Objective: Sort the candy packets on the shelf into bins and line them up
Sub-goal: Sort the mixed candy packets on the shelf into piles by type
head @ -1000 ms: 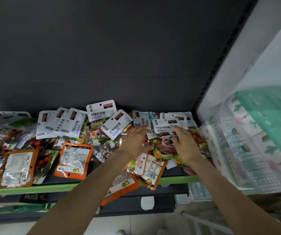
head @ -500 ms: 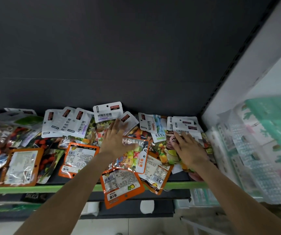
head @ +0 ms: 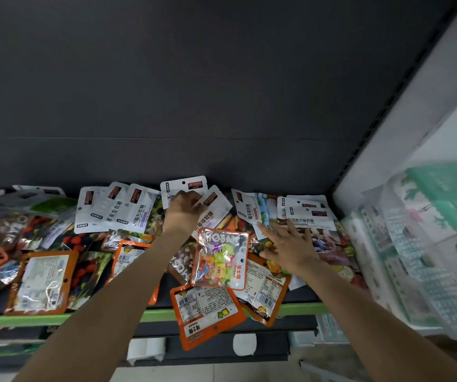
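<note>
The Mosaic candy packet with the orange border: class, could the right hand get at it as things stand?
Probably yes. The Mosaic packet lies on top of the pile with nothing covering it. The right hand rests open just beside it; the left hand is busy farther back.

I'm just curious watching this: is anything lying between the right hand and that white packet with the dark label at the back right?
Nothing visible. The right hand lies flat on the pile with its fingertips at the white packet's lower edge; I can't tell if they touch.

hands (head: 184, 209) on packets (head: 219, 257), shelf (head: 155, 315)
</note>
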